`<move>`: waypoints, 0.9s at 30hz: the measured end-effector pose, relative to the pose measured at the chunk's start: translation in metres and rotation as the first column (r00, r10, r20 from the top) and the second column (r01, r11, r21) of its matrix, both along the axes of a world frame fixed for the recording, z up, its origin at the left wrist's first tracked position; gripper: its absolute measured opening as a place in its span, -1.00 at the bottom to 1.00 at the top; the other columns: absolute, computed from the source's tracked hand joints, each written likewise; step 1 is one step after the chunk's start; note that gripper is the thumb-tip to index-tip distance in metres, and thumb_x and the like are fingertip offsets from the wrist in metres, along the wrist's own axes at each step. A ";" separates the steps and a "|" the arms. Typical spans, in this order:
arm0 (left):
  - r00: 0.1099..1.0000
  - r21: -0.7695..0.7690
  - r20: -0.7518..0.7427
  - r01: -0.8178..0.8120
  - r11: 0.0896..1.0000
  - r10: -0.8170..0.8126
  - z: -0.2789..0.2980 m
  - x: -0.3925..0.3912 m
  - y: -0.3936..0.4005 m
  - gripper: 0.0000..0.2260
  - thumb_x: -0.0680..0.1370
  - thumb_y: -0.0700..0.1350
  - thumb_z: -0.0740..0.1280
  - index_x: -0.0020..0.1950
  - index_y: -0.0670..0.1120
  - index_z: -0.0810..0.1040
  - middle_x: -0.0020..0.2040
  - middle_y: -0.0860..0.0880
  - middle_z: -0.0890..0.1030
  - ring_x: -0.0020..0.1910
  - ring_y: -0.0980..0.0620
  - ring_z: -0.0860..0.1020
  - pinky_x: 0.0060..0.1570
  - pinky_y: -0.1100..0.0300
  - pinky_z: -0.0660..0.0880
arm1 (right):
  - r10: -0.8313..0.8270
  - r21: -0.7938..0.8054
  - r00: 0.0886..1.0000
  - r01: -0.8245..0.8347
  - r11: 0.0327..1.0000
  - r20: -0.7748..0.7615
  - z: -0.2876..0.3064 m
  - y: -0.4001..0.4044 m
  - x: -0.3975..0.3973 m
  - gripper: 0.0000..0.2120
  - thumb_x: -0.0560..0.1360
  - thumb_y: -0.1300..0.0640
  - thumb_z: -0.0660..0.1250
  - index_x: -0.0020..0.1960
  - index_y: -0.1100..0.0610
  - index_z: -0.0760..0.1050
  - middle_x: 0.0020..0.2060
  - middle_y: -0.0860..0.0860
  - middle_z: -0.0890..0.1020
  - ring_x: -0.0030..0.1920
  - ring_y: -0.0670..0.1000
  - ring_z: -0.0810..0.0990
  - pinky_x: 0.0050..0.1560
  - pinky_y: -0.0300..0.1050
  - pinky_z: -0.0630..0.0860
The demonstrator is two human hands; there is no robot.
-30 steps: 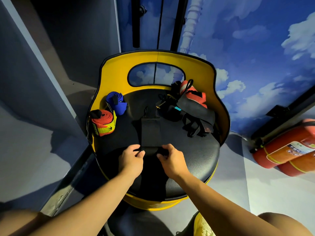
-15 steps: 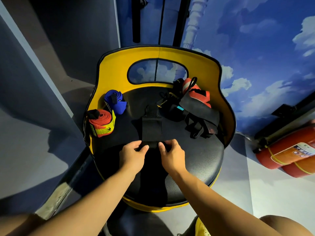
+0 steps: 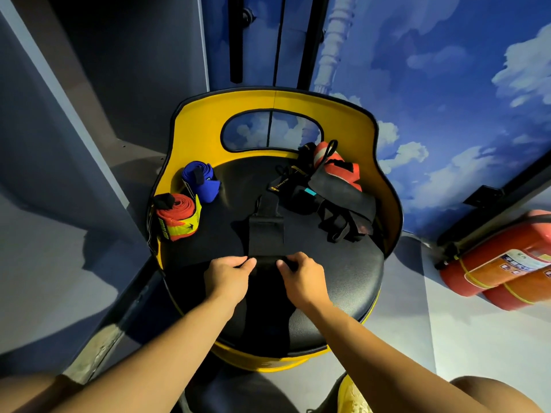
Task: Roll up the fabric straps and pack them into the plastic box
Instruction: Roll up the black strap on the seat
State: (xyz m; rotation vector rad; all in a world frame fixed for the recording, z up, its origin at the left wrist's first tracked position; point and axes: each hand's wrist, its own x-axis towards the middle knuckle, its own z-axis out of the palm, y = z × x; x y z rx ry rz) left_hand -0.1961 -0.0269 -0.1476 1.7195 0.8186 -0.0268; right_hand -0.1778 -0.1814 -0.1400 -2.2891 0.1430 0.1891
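Cloud-painted walls surround a black chair seat [image 3: 343, 272], where a black strap [image 3: 265, 234] lies flat; left hand [image 3: 229, 275] and right hand [image 3: 301, 278] pinch its rolled near end between them.

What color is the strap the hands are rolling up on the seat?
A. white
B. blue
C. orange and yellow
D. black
D: both the left hand and the right hand pinch the rolled end of the black strap, while the blue roll and the orange and yellow roll sit apart at the seat's left edge.
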 end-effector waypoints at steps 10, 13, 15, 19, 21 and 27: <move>0.982 0.284 0.086 0.140 0.949 -0.170 0.004 0.024 0.008 -0.82 0.50 0.06 0.49 -0.10 -0.05 0.70 -0.20 0.06 0.68 -0.18 0.02 0.65 -0.11 0.14 0.57 | -0.025 0.005 0.995 0.025 1.000 0.096 -0.008 0.005 0.026 -0.77 0.57 -0.09 0.37 -0.11 0.05 0.48 -0.25 -0.08 0.58 -0.17 -0.02 0.56 -0.17 -0.11 0.42; 0.959 0.245 0.025 0.269 0.931 -0.284 0.004 0.017 0.014 -0.78 0.46 0.01 0.52 0.06 0.02 0.66 -0.03 0.09 0.65 -0.02 0.10 0.59 0.00 0.23 0.50 | 0.006 0.027 0.992 -0.010 1.000 0.124 -0.007 0.003 0.019 -0.75 0.59 -0.10 0.33 -0.07 0.09 0.51 -0.27 -0.07 0.62 -0.19 0.01 0.60 -0.17 -0.08 0.48; 0.941 0.186 0.028 0.328 0.926 -0.338 0.001 0.011 0.016 -0.63 0.43 -0.13 0.54 0.22 0.02 0.62 0.08 0.05 0.65 0.02 0.10 0.60 0.01 0.30 0.46 | 0.072 0.021 0.992 -0.075 0.997 0.105 -0.008 0.001 0.011 -0.77 0.58 -0.06 0.35 0.08 0.10 0.52 -0.11 -0.01 0.67 -0.06 0.02 0.63 -0.04 -0.07 0.54; 0.945 0.174 0.053 0.309 0.935 -0.322 -0.002 0.004 0.014 -0.58 0.47 -0.25 0.51 0.31 -0.03 0.60 0.17 -0.01 0.63 0.11 0.03 0.60 0.12 0.26 0.46 | 0.186 0.027 0.982 -0.187 0.982 0.031 -0.007 -0.005 0.001 -0.57 0.51 0.19 0.41 0.35 0.13 0.41 0.15 0.06 0.64 0.18 0.06 0.60 0.16 -0.10 0.55; 0.947 0.138 0.062 0.303 0.943 -0.314 0.000 0.001 0.012 -0.62 0.50 -0.22 0.49 0.31 -0.02 0.61 0.17 0.02 0.64 0.15 0.03 0.59 0.17 0.22 0.47 | 0.185 0.015 0.982 -0.185 0.983 0.027 -0.002 -0.011 0.000 -0.58 0.52 0.19 0.42 0.36 0.13 0.45 0.15 0.05 0.64 0.15 0.02 0.61 0.08 -0.36 0.48; 0.936 0.182 -0.005 0.347 0.920 -0.353 0.001 0.002 0.013 -0.77 0.59 0.05 0.38 0.05 -0.09 0.69 -0.06 -0.04 0.69 -0.05 -0.05 0.64 0.03 0.03 0.57 | 0.248 -0.090 0.968 -0.245 0.965 0.022 0.003 -0.023 0.005 -0.69 0.57 -0.09 0.36 0.12 0.14 0.60 -0.08 0.06 0.65 -0.07 0.05 0.61 -0.04 -0.11 0.50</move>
